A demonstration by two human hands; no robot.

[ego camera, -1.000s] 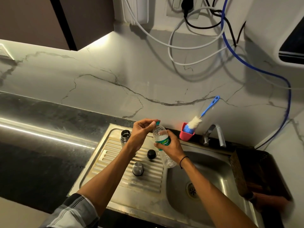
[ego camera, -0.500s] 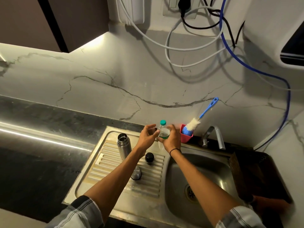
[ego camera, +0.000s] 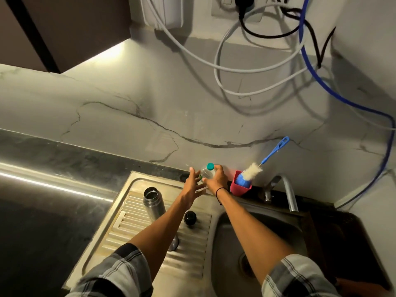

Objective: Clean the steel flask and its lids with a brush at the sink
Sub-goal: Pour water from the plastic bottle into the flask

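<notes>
The open steel flask point(ego camera: 153, 203) stands upright on the ribbed drainboard point(ego camera: 137, 228) of the sink. A black lid point(ego camera: 190, 217) lies beside it, and a steel lid point(ego camera: 174, 244) shows partly under my left forearm. The brush point(ego camera: 254, 171), blue-handled with white bristles, leans in a pink cup point(ego camera: 239, 187) against the wall. My right hand point(ego camera: 215, 179) grips a small clear plastic bottle with a teal cap point(ego camera: 208, 170), upright at the sink's back edge. My left hand point(ego camera: 192, 184) is beside the bottle with fingers spread, holding nothing.
The tap point(ego camera: 286, 189) curves over the sink basin point(ego camera: 267, 239) to the right. A dark rack point(ego camera: 347, 241) stands right of the basin. Dark countertop point(ego camera: 53, 200) runs to the left. White, black and blue cables point(ego camera: 308, 67) hang on the wall above.
The bottle went from tilted over the drainboard to upright at the back edge near the pink cup. My left hand came off its cap and spread open. The camera moved closer.
</notes>
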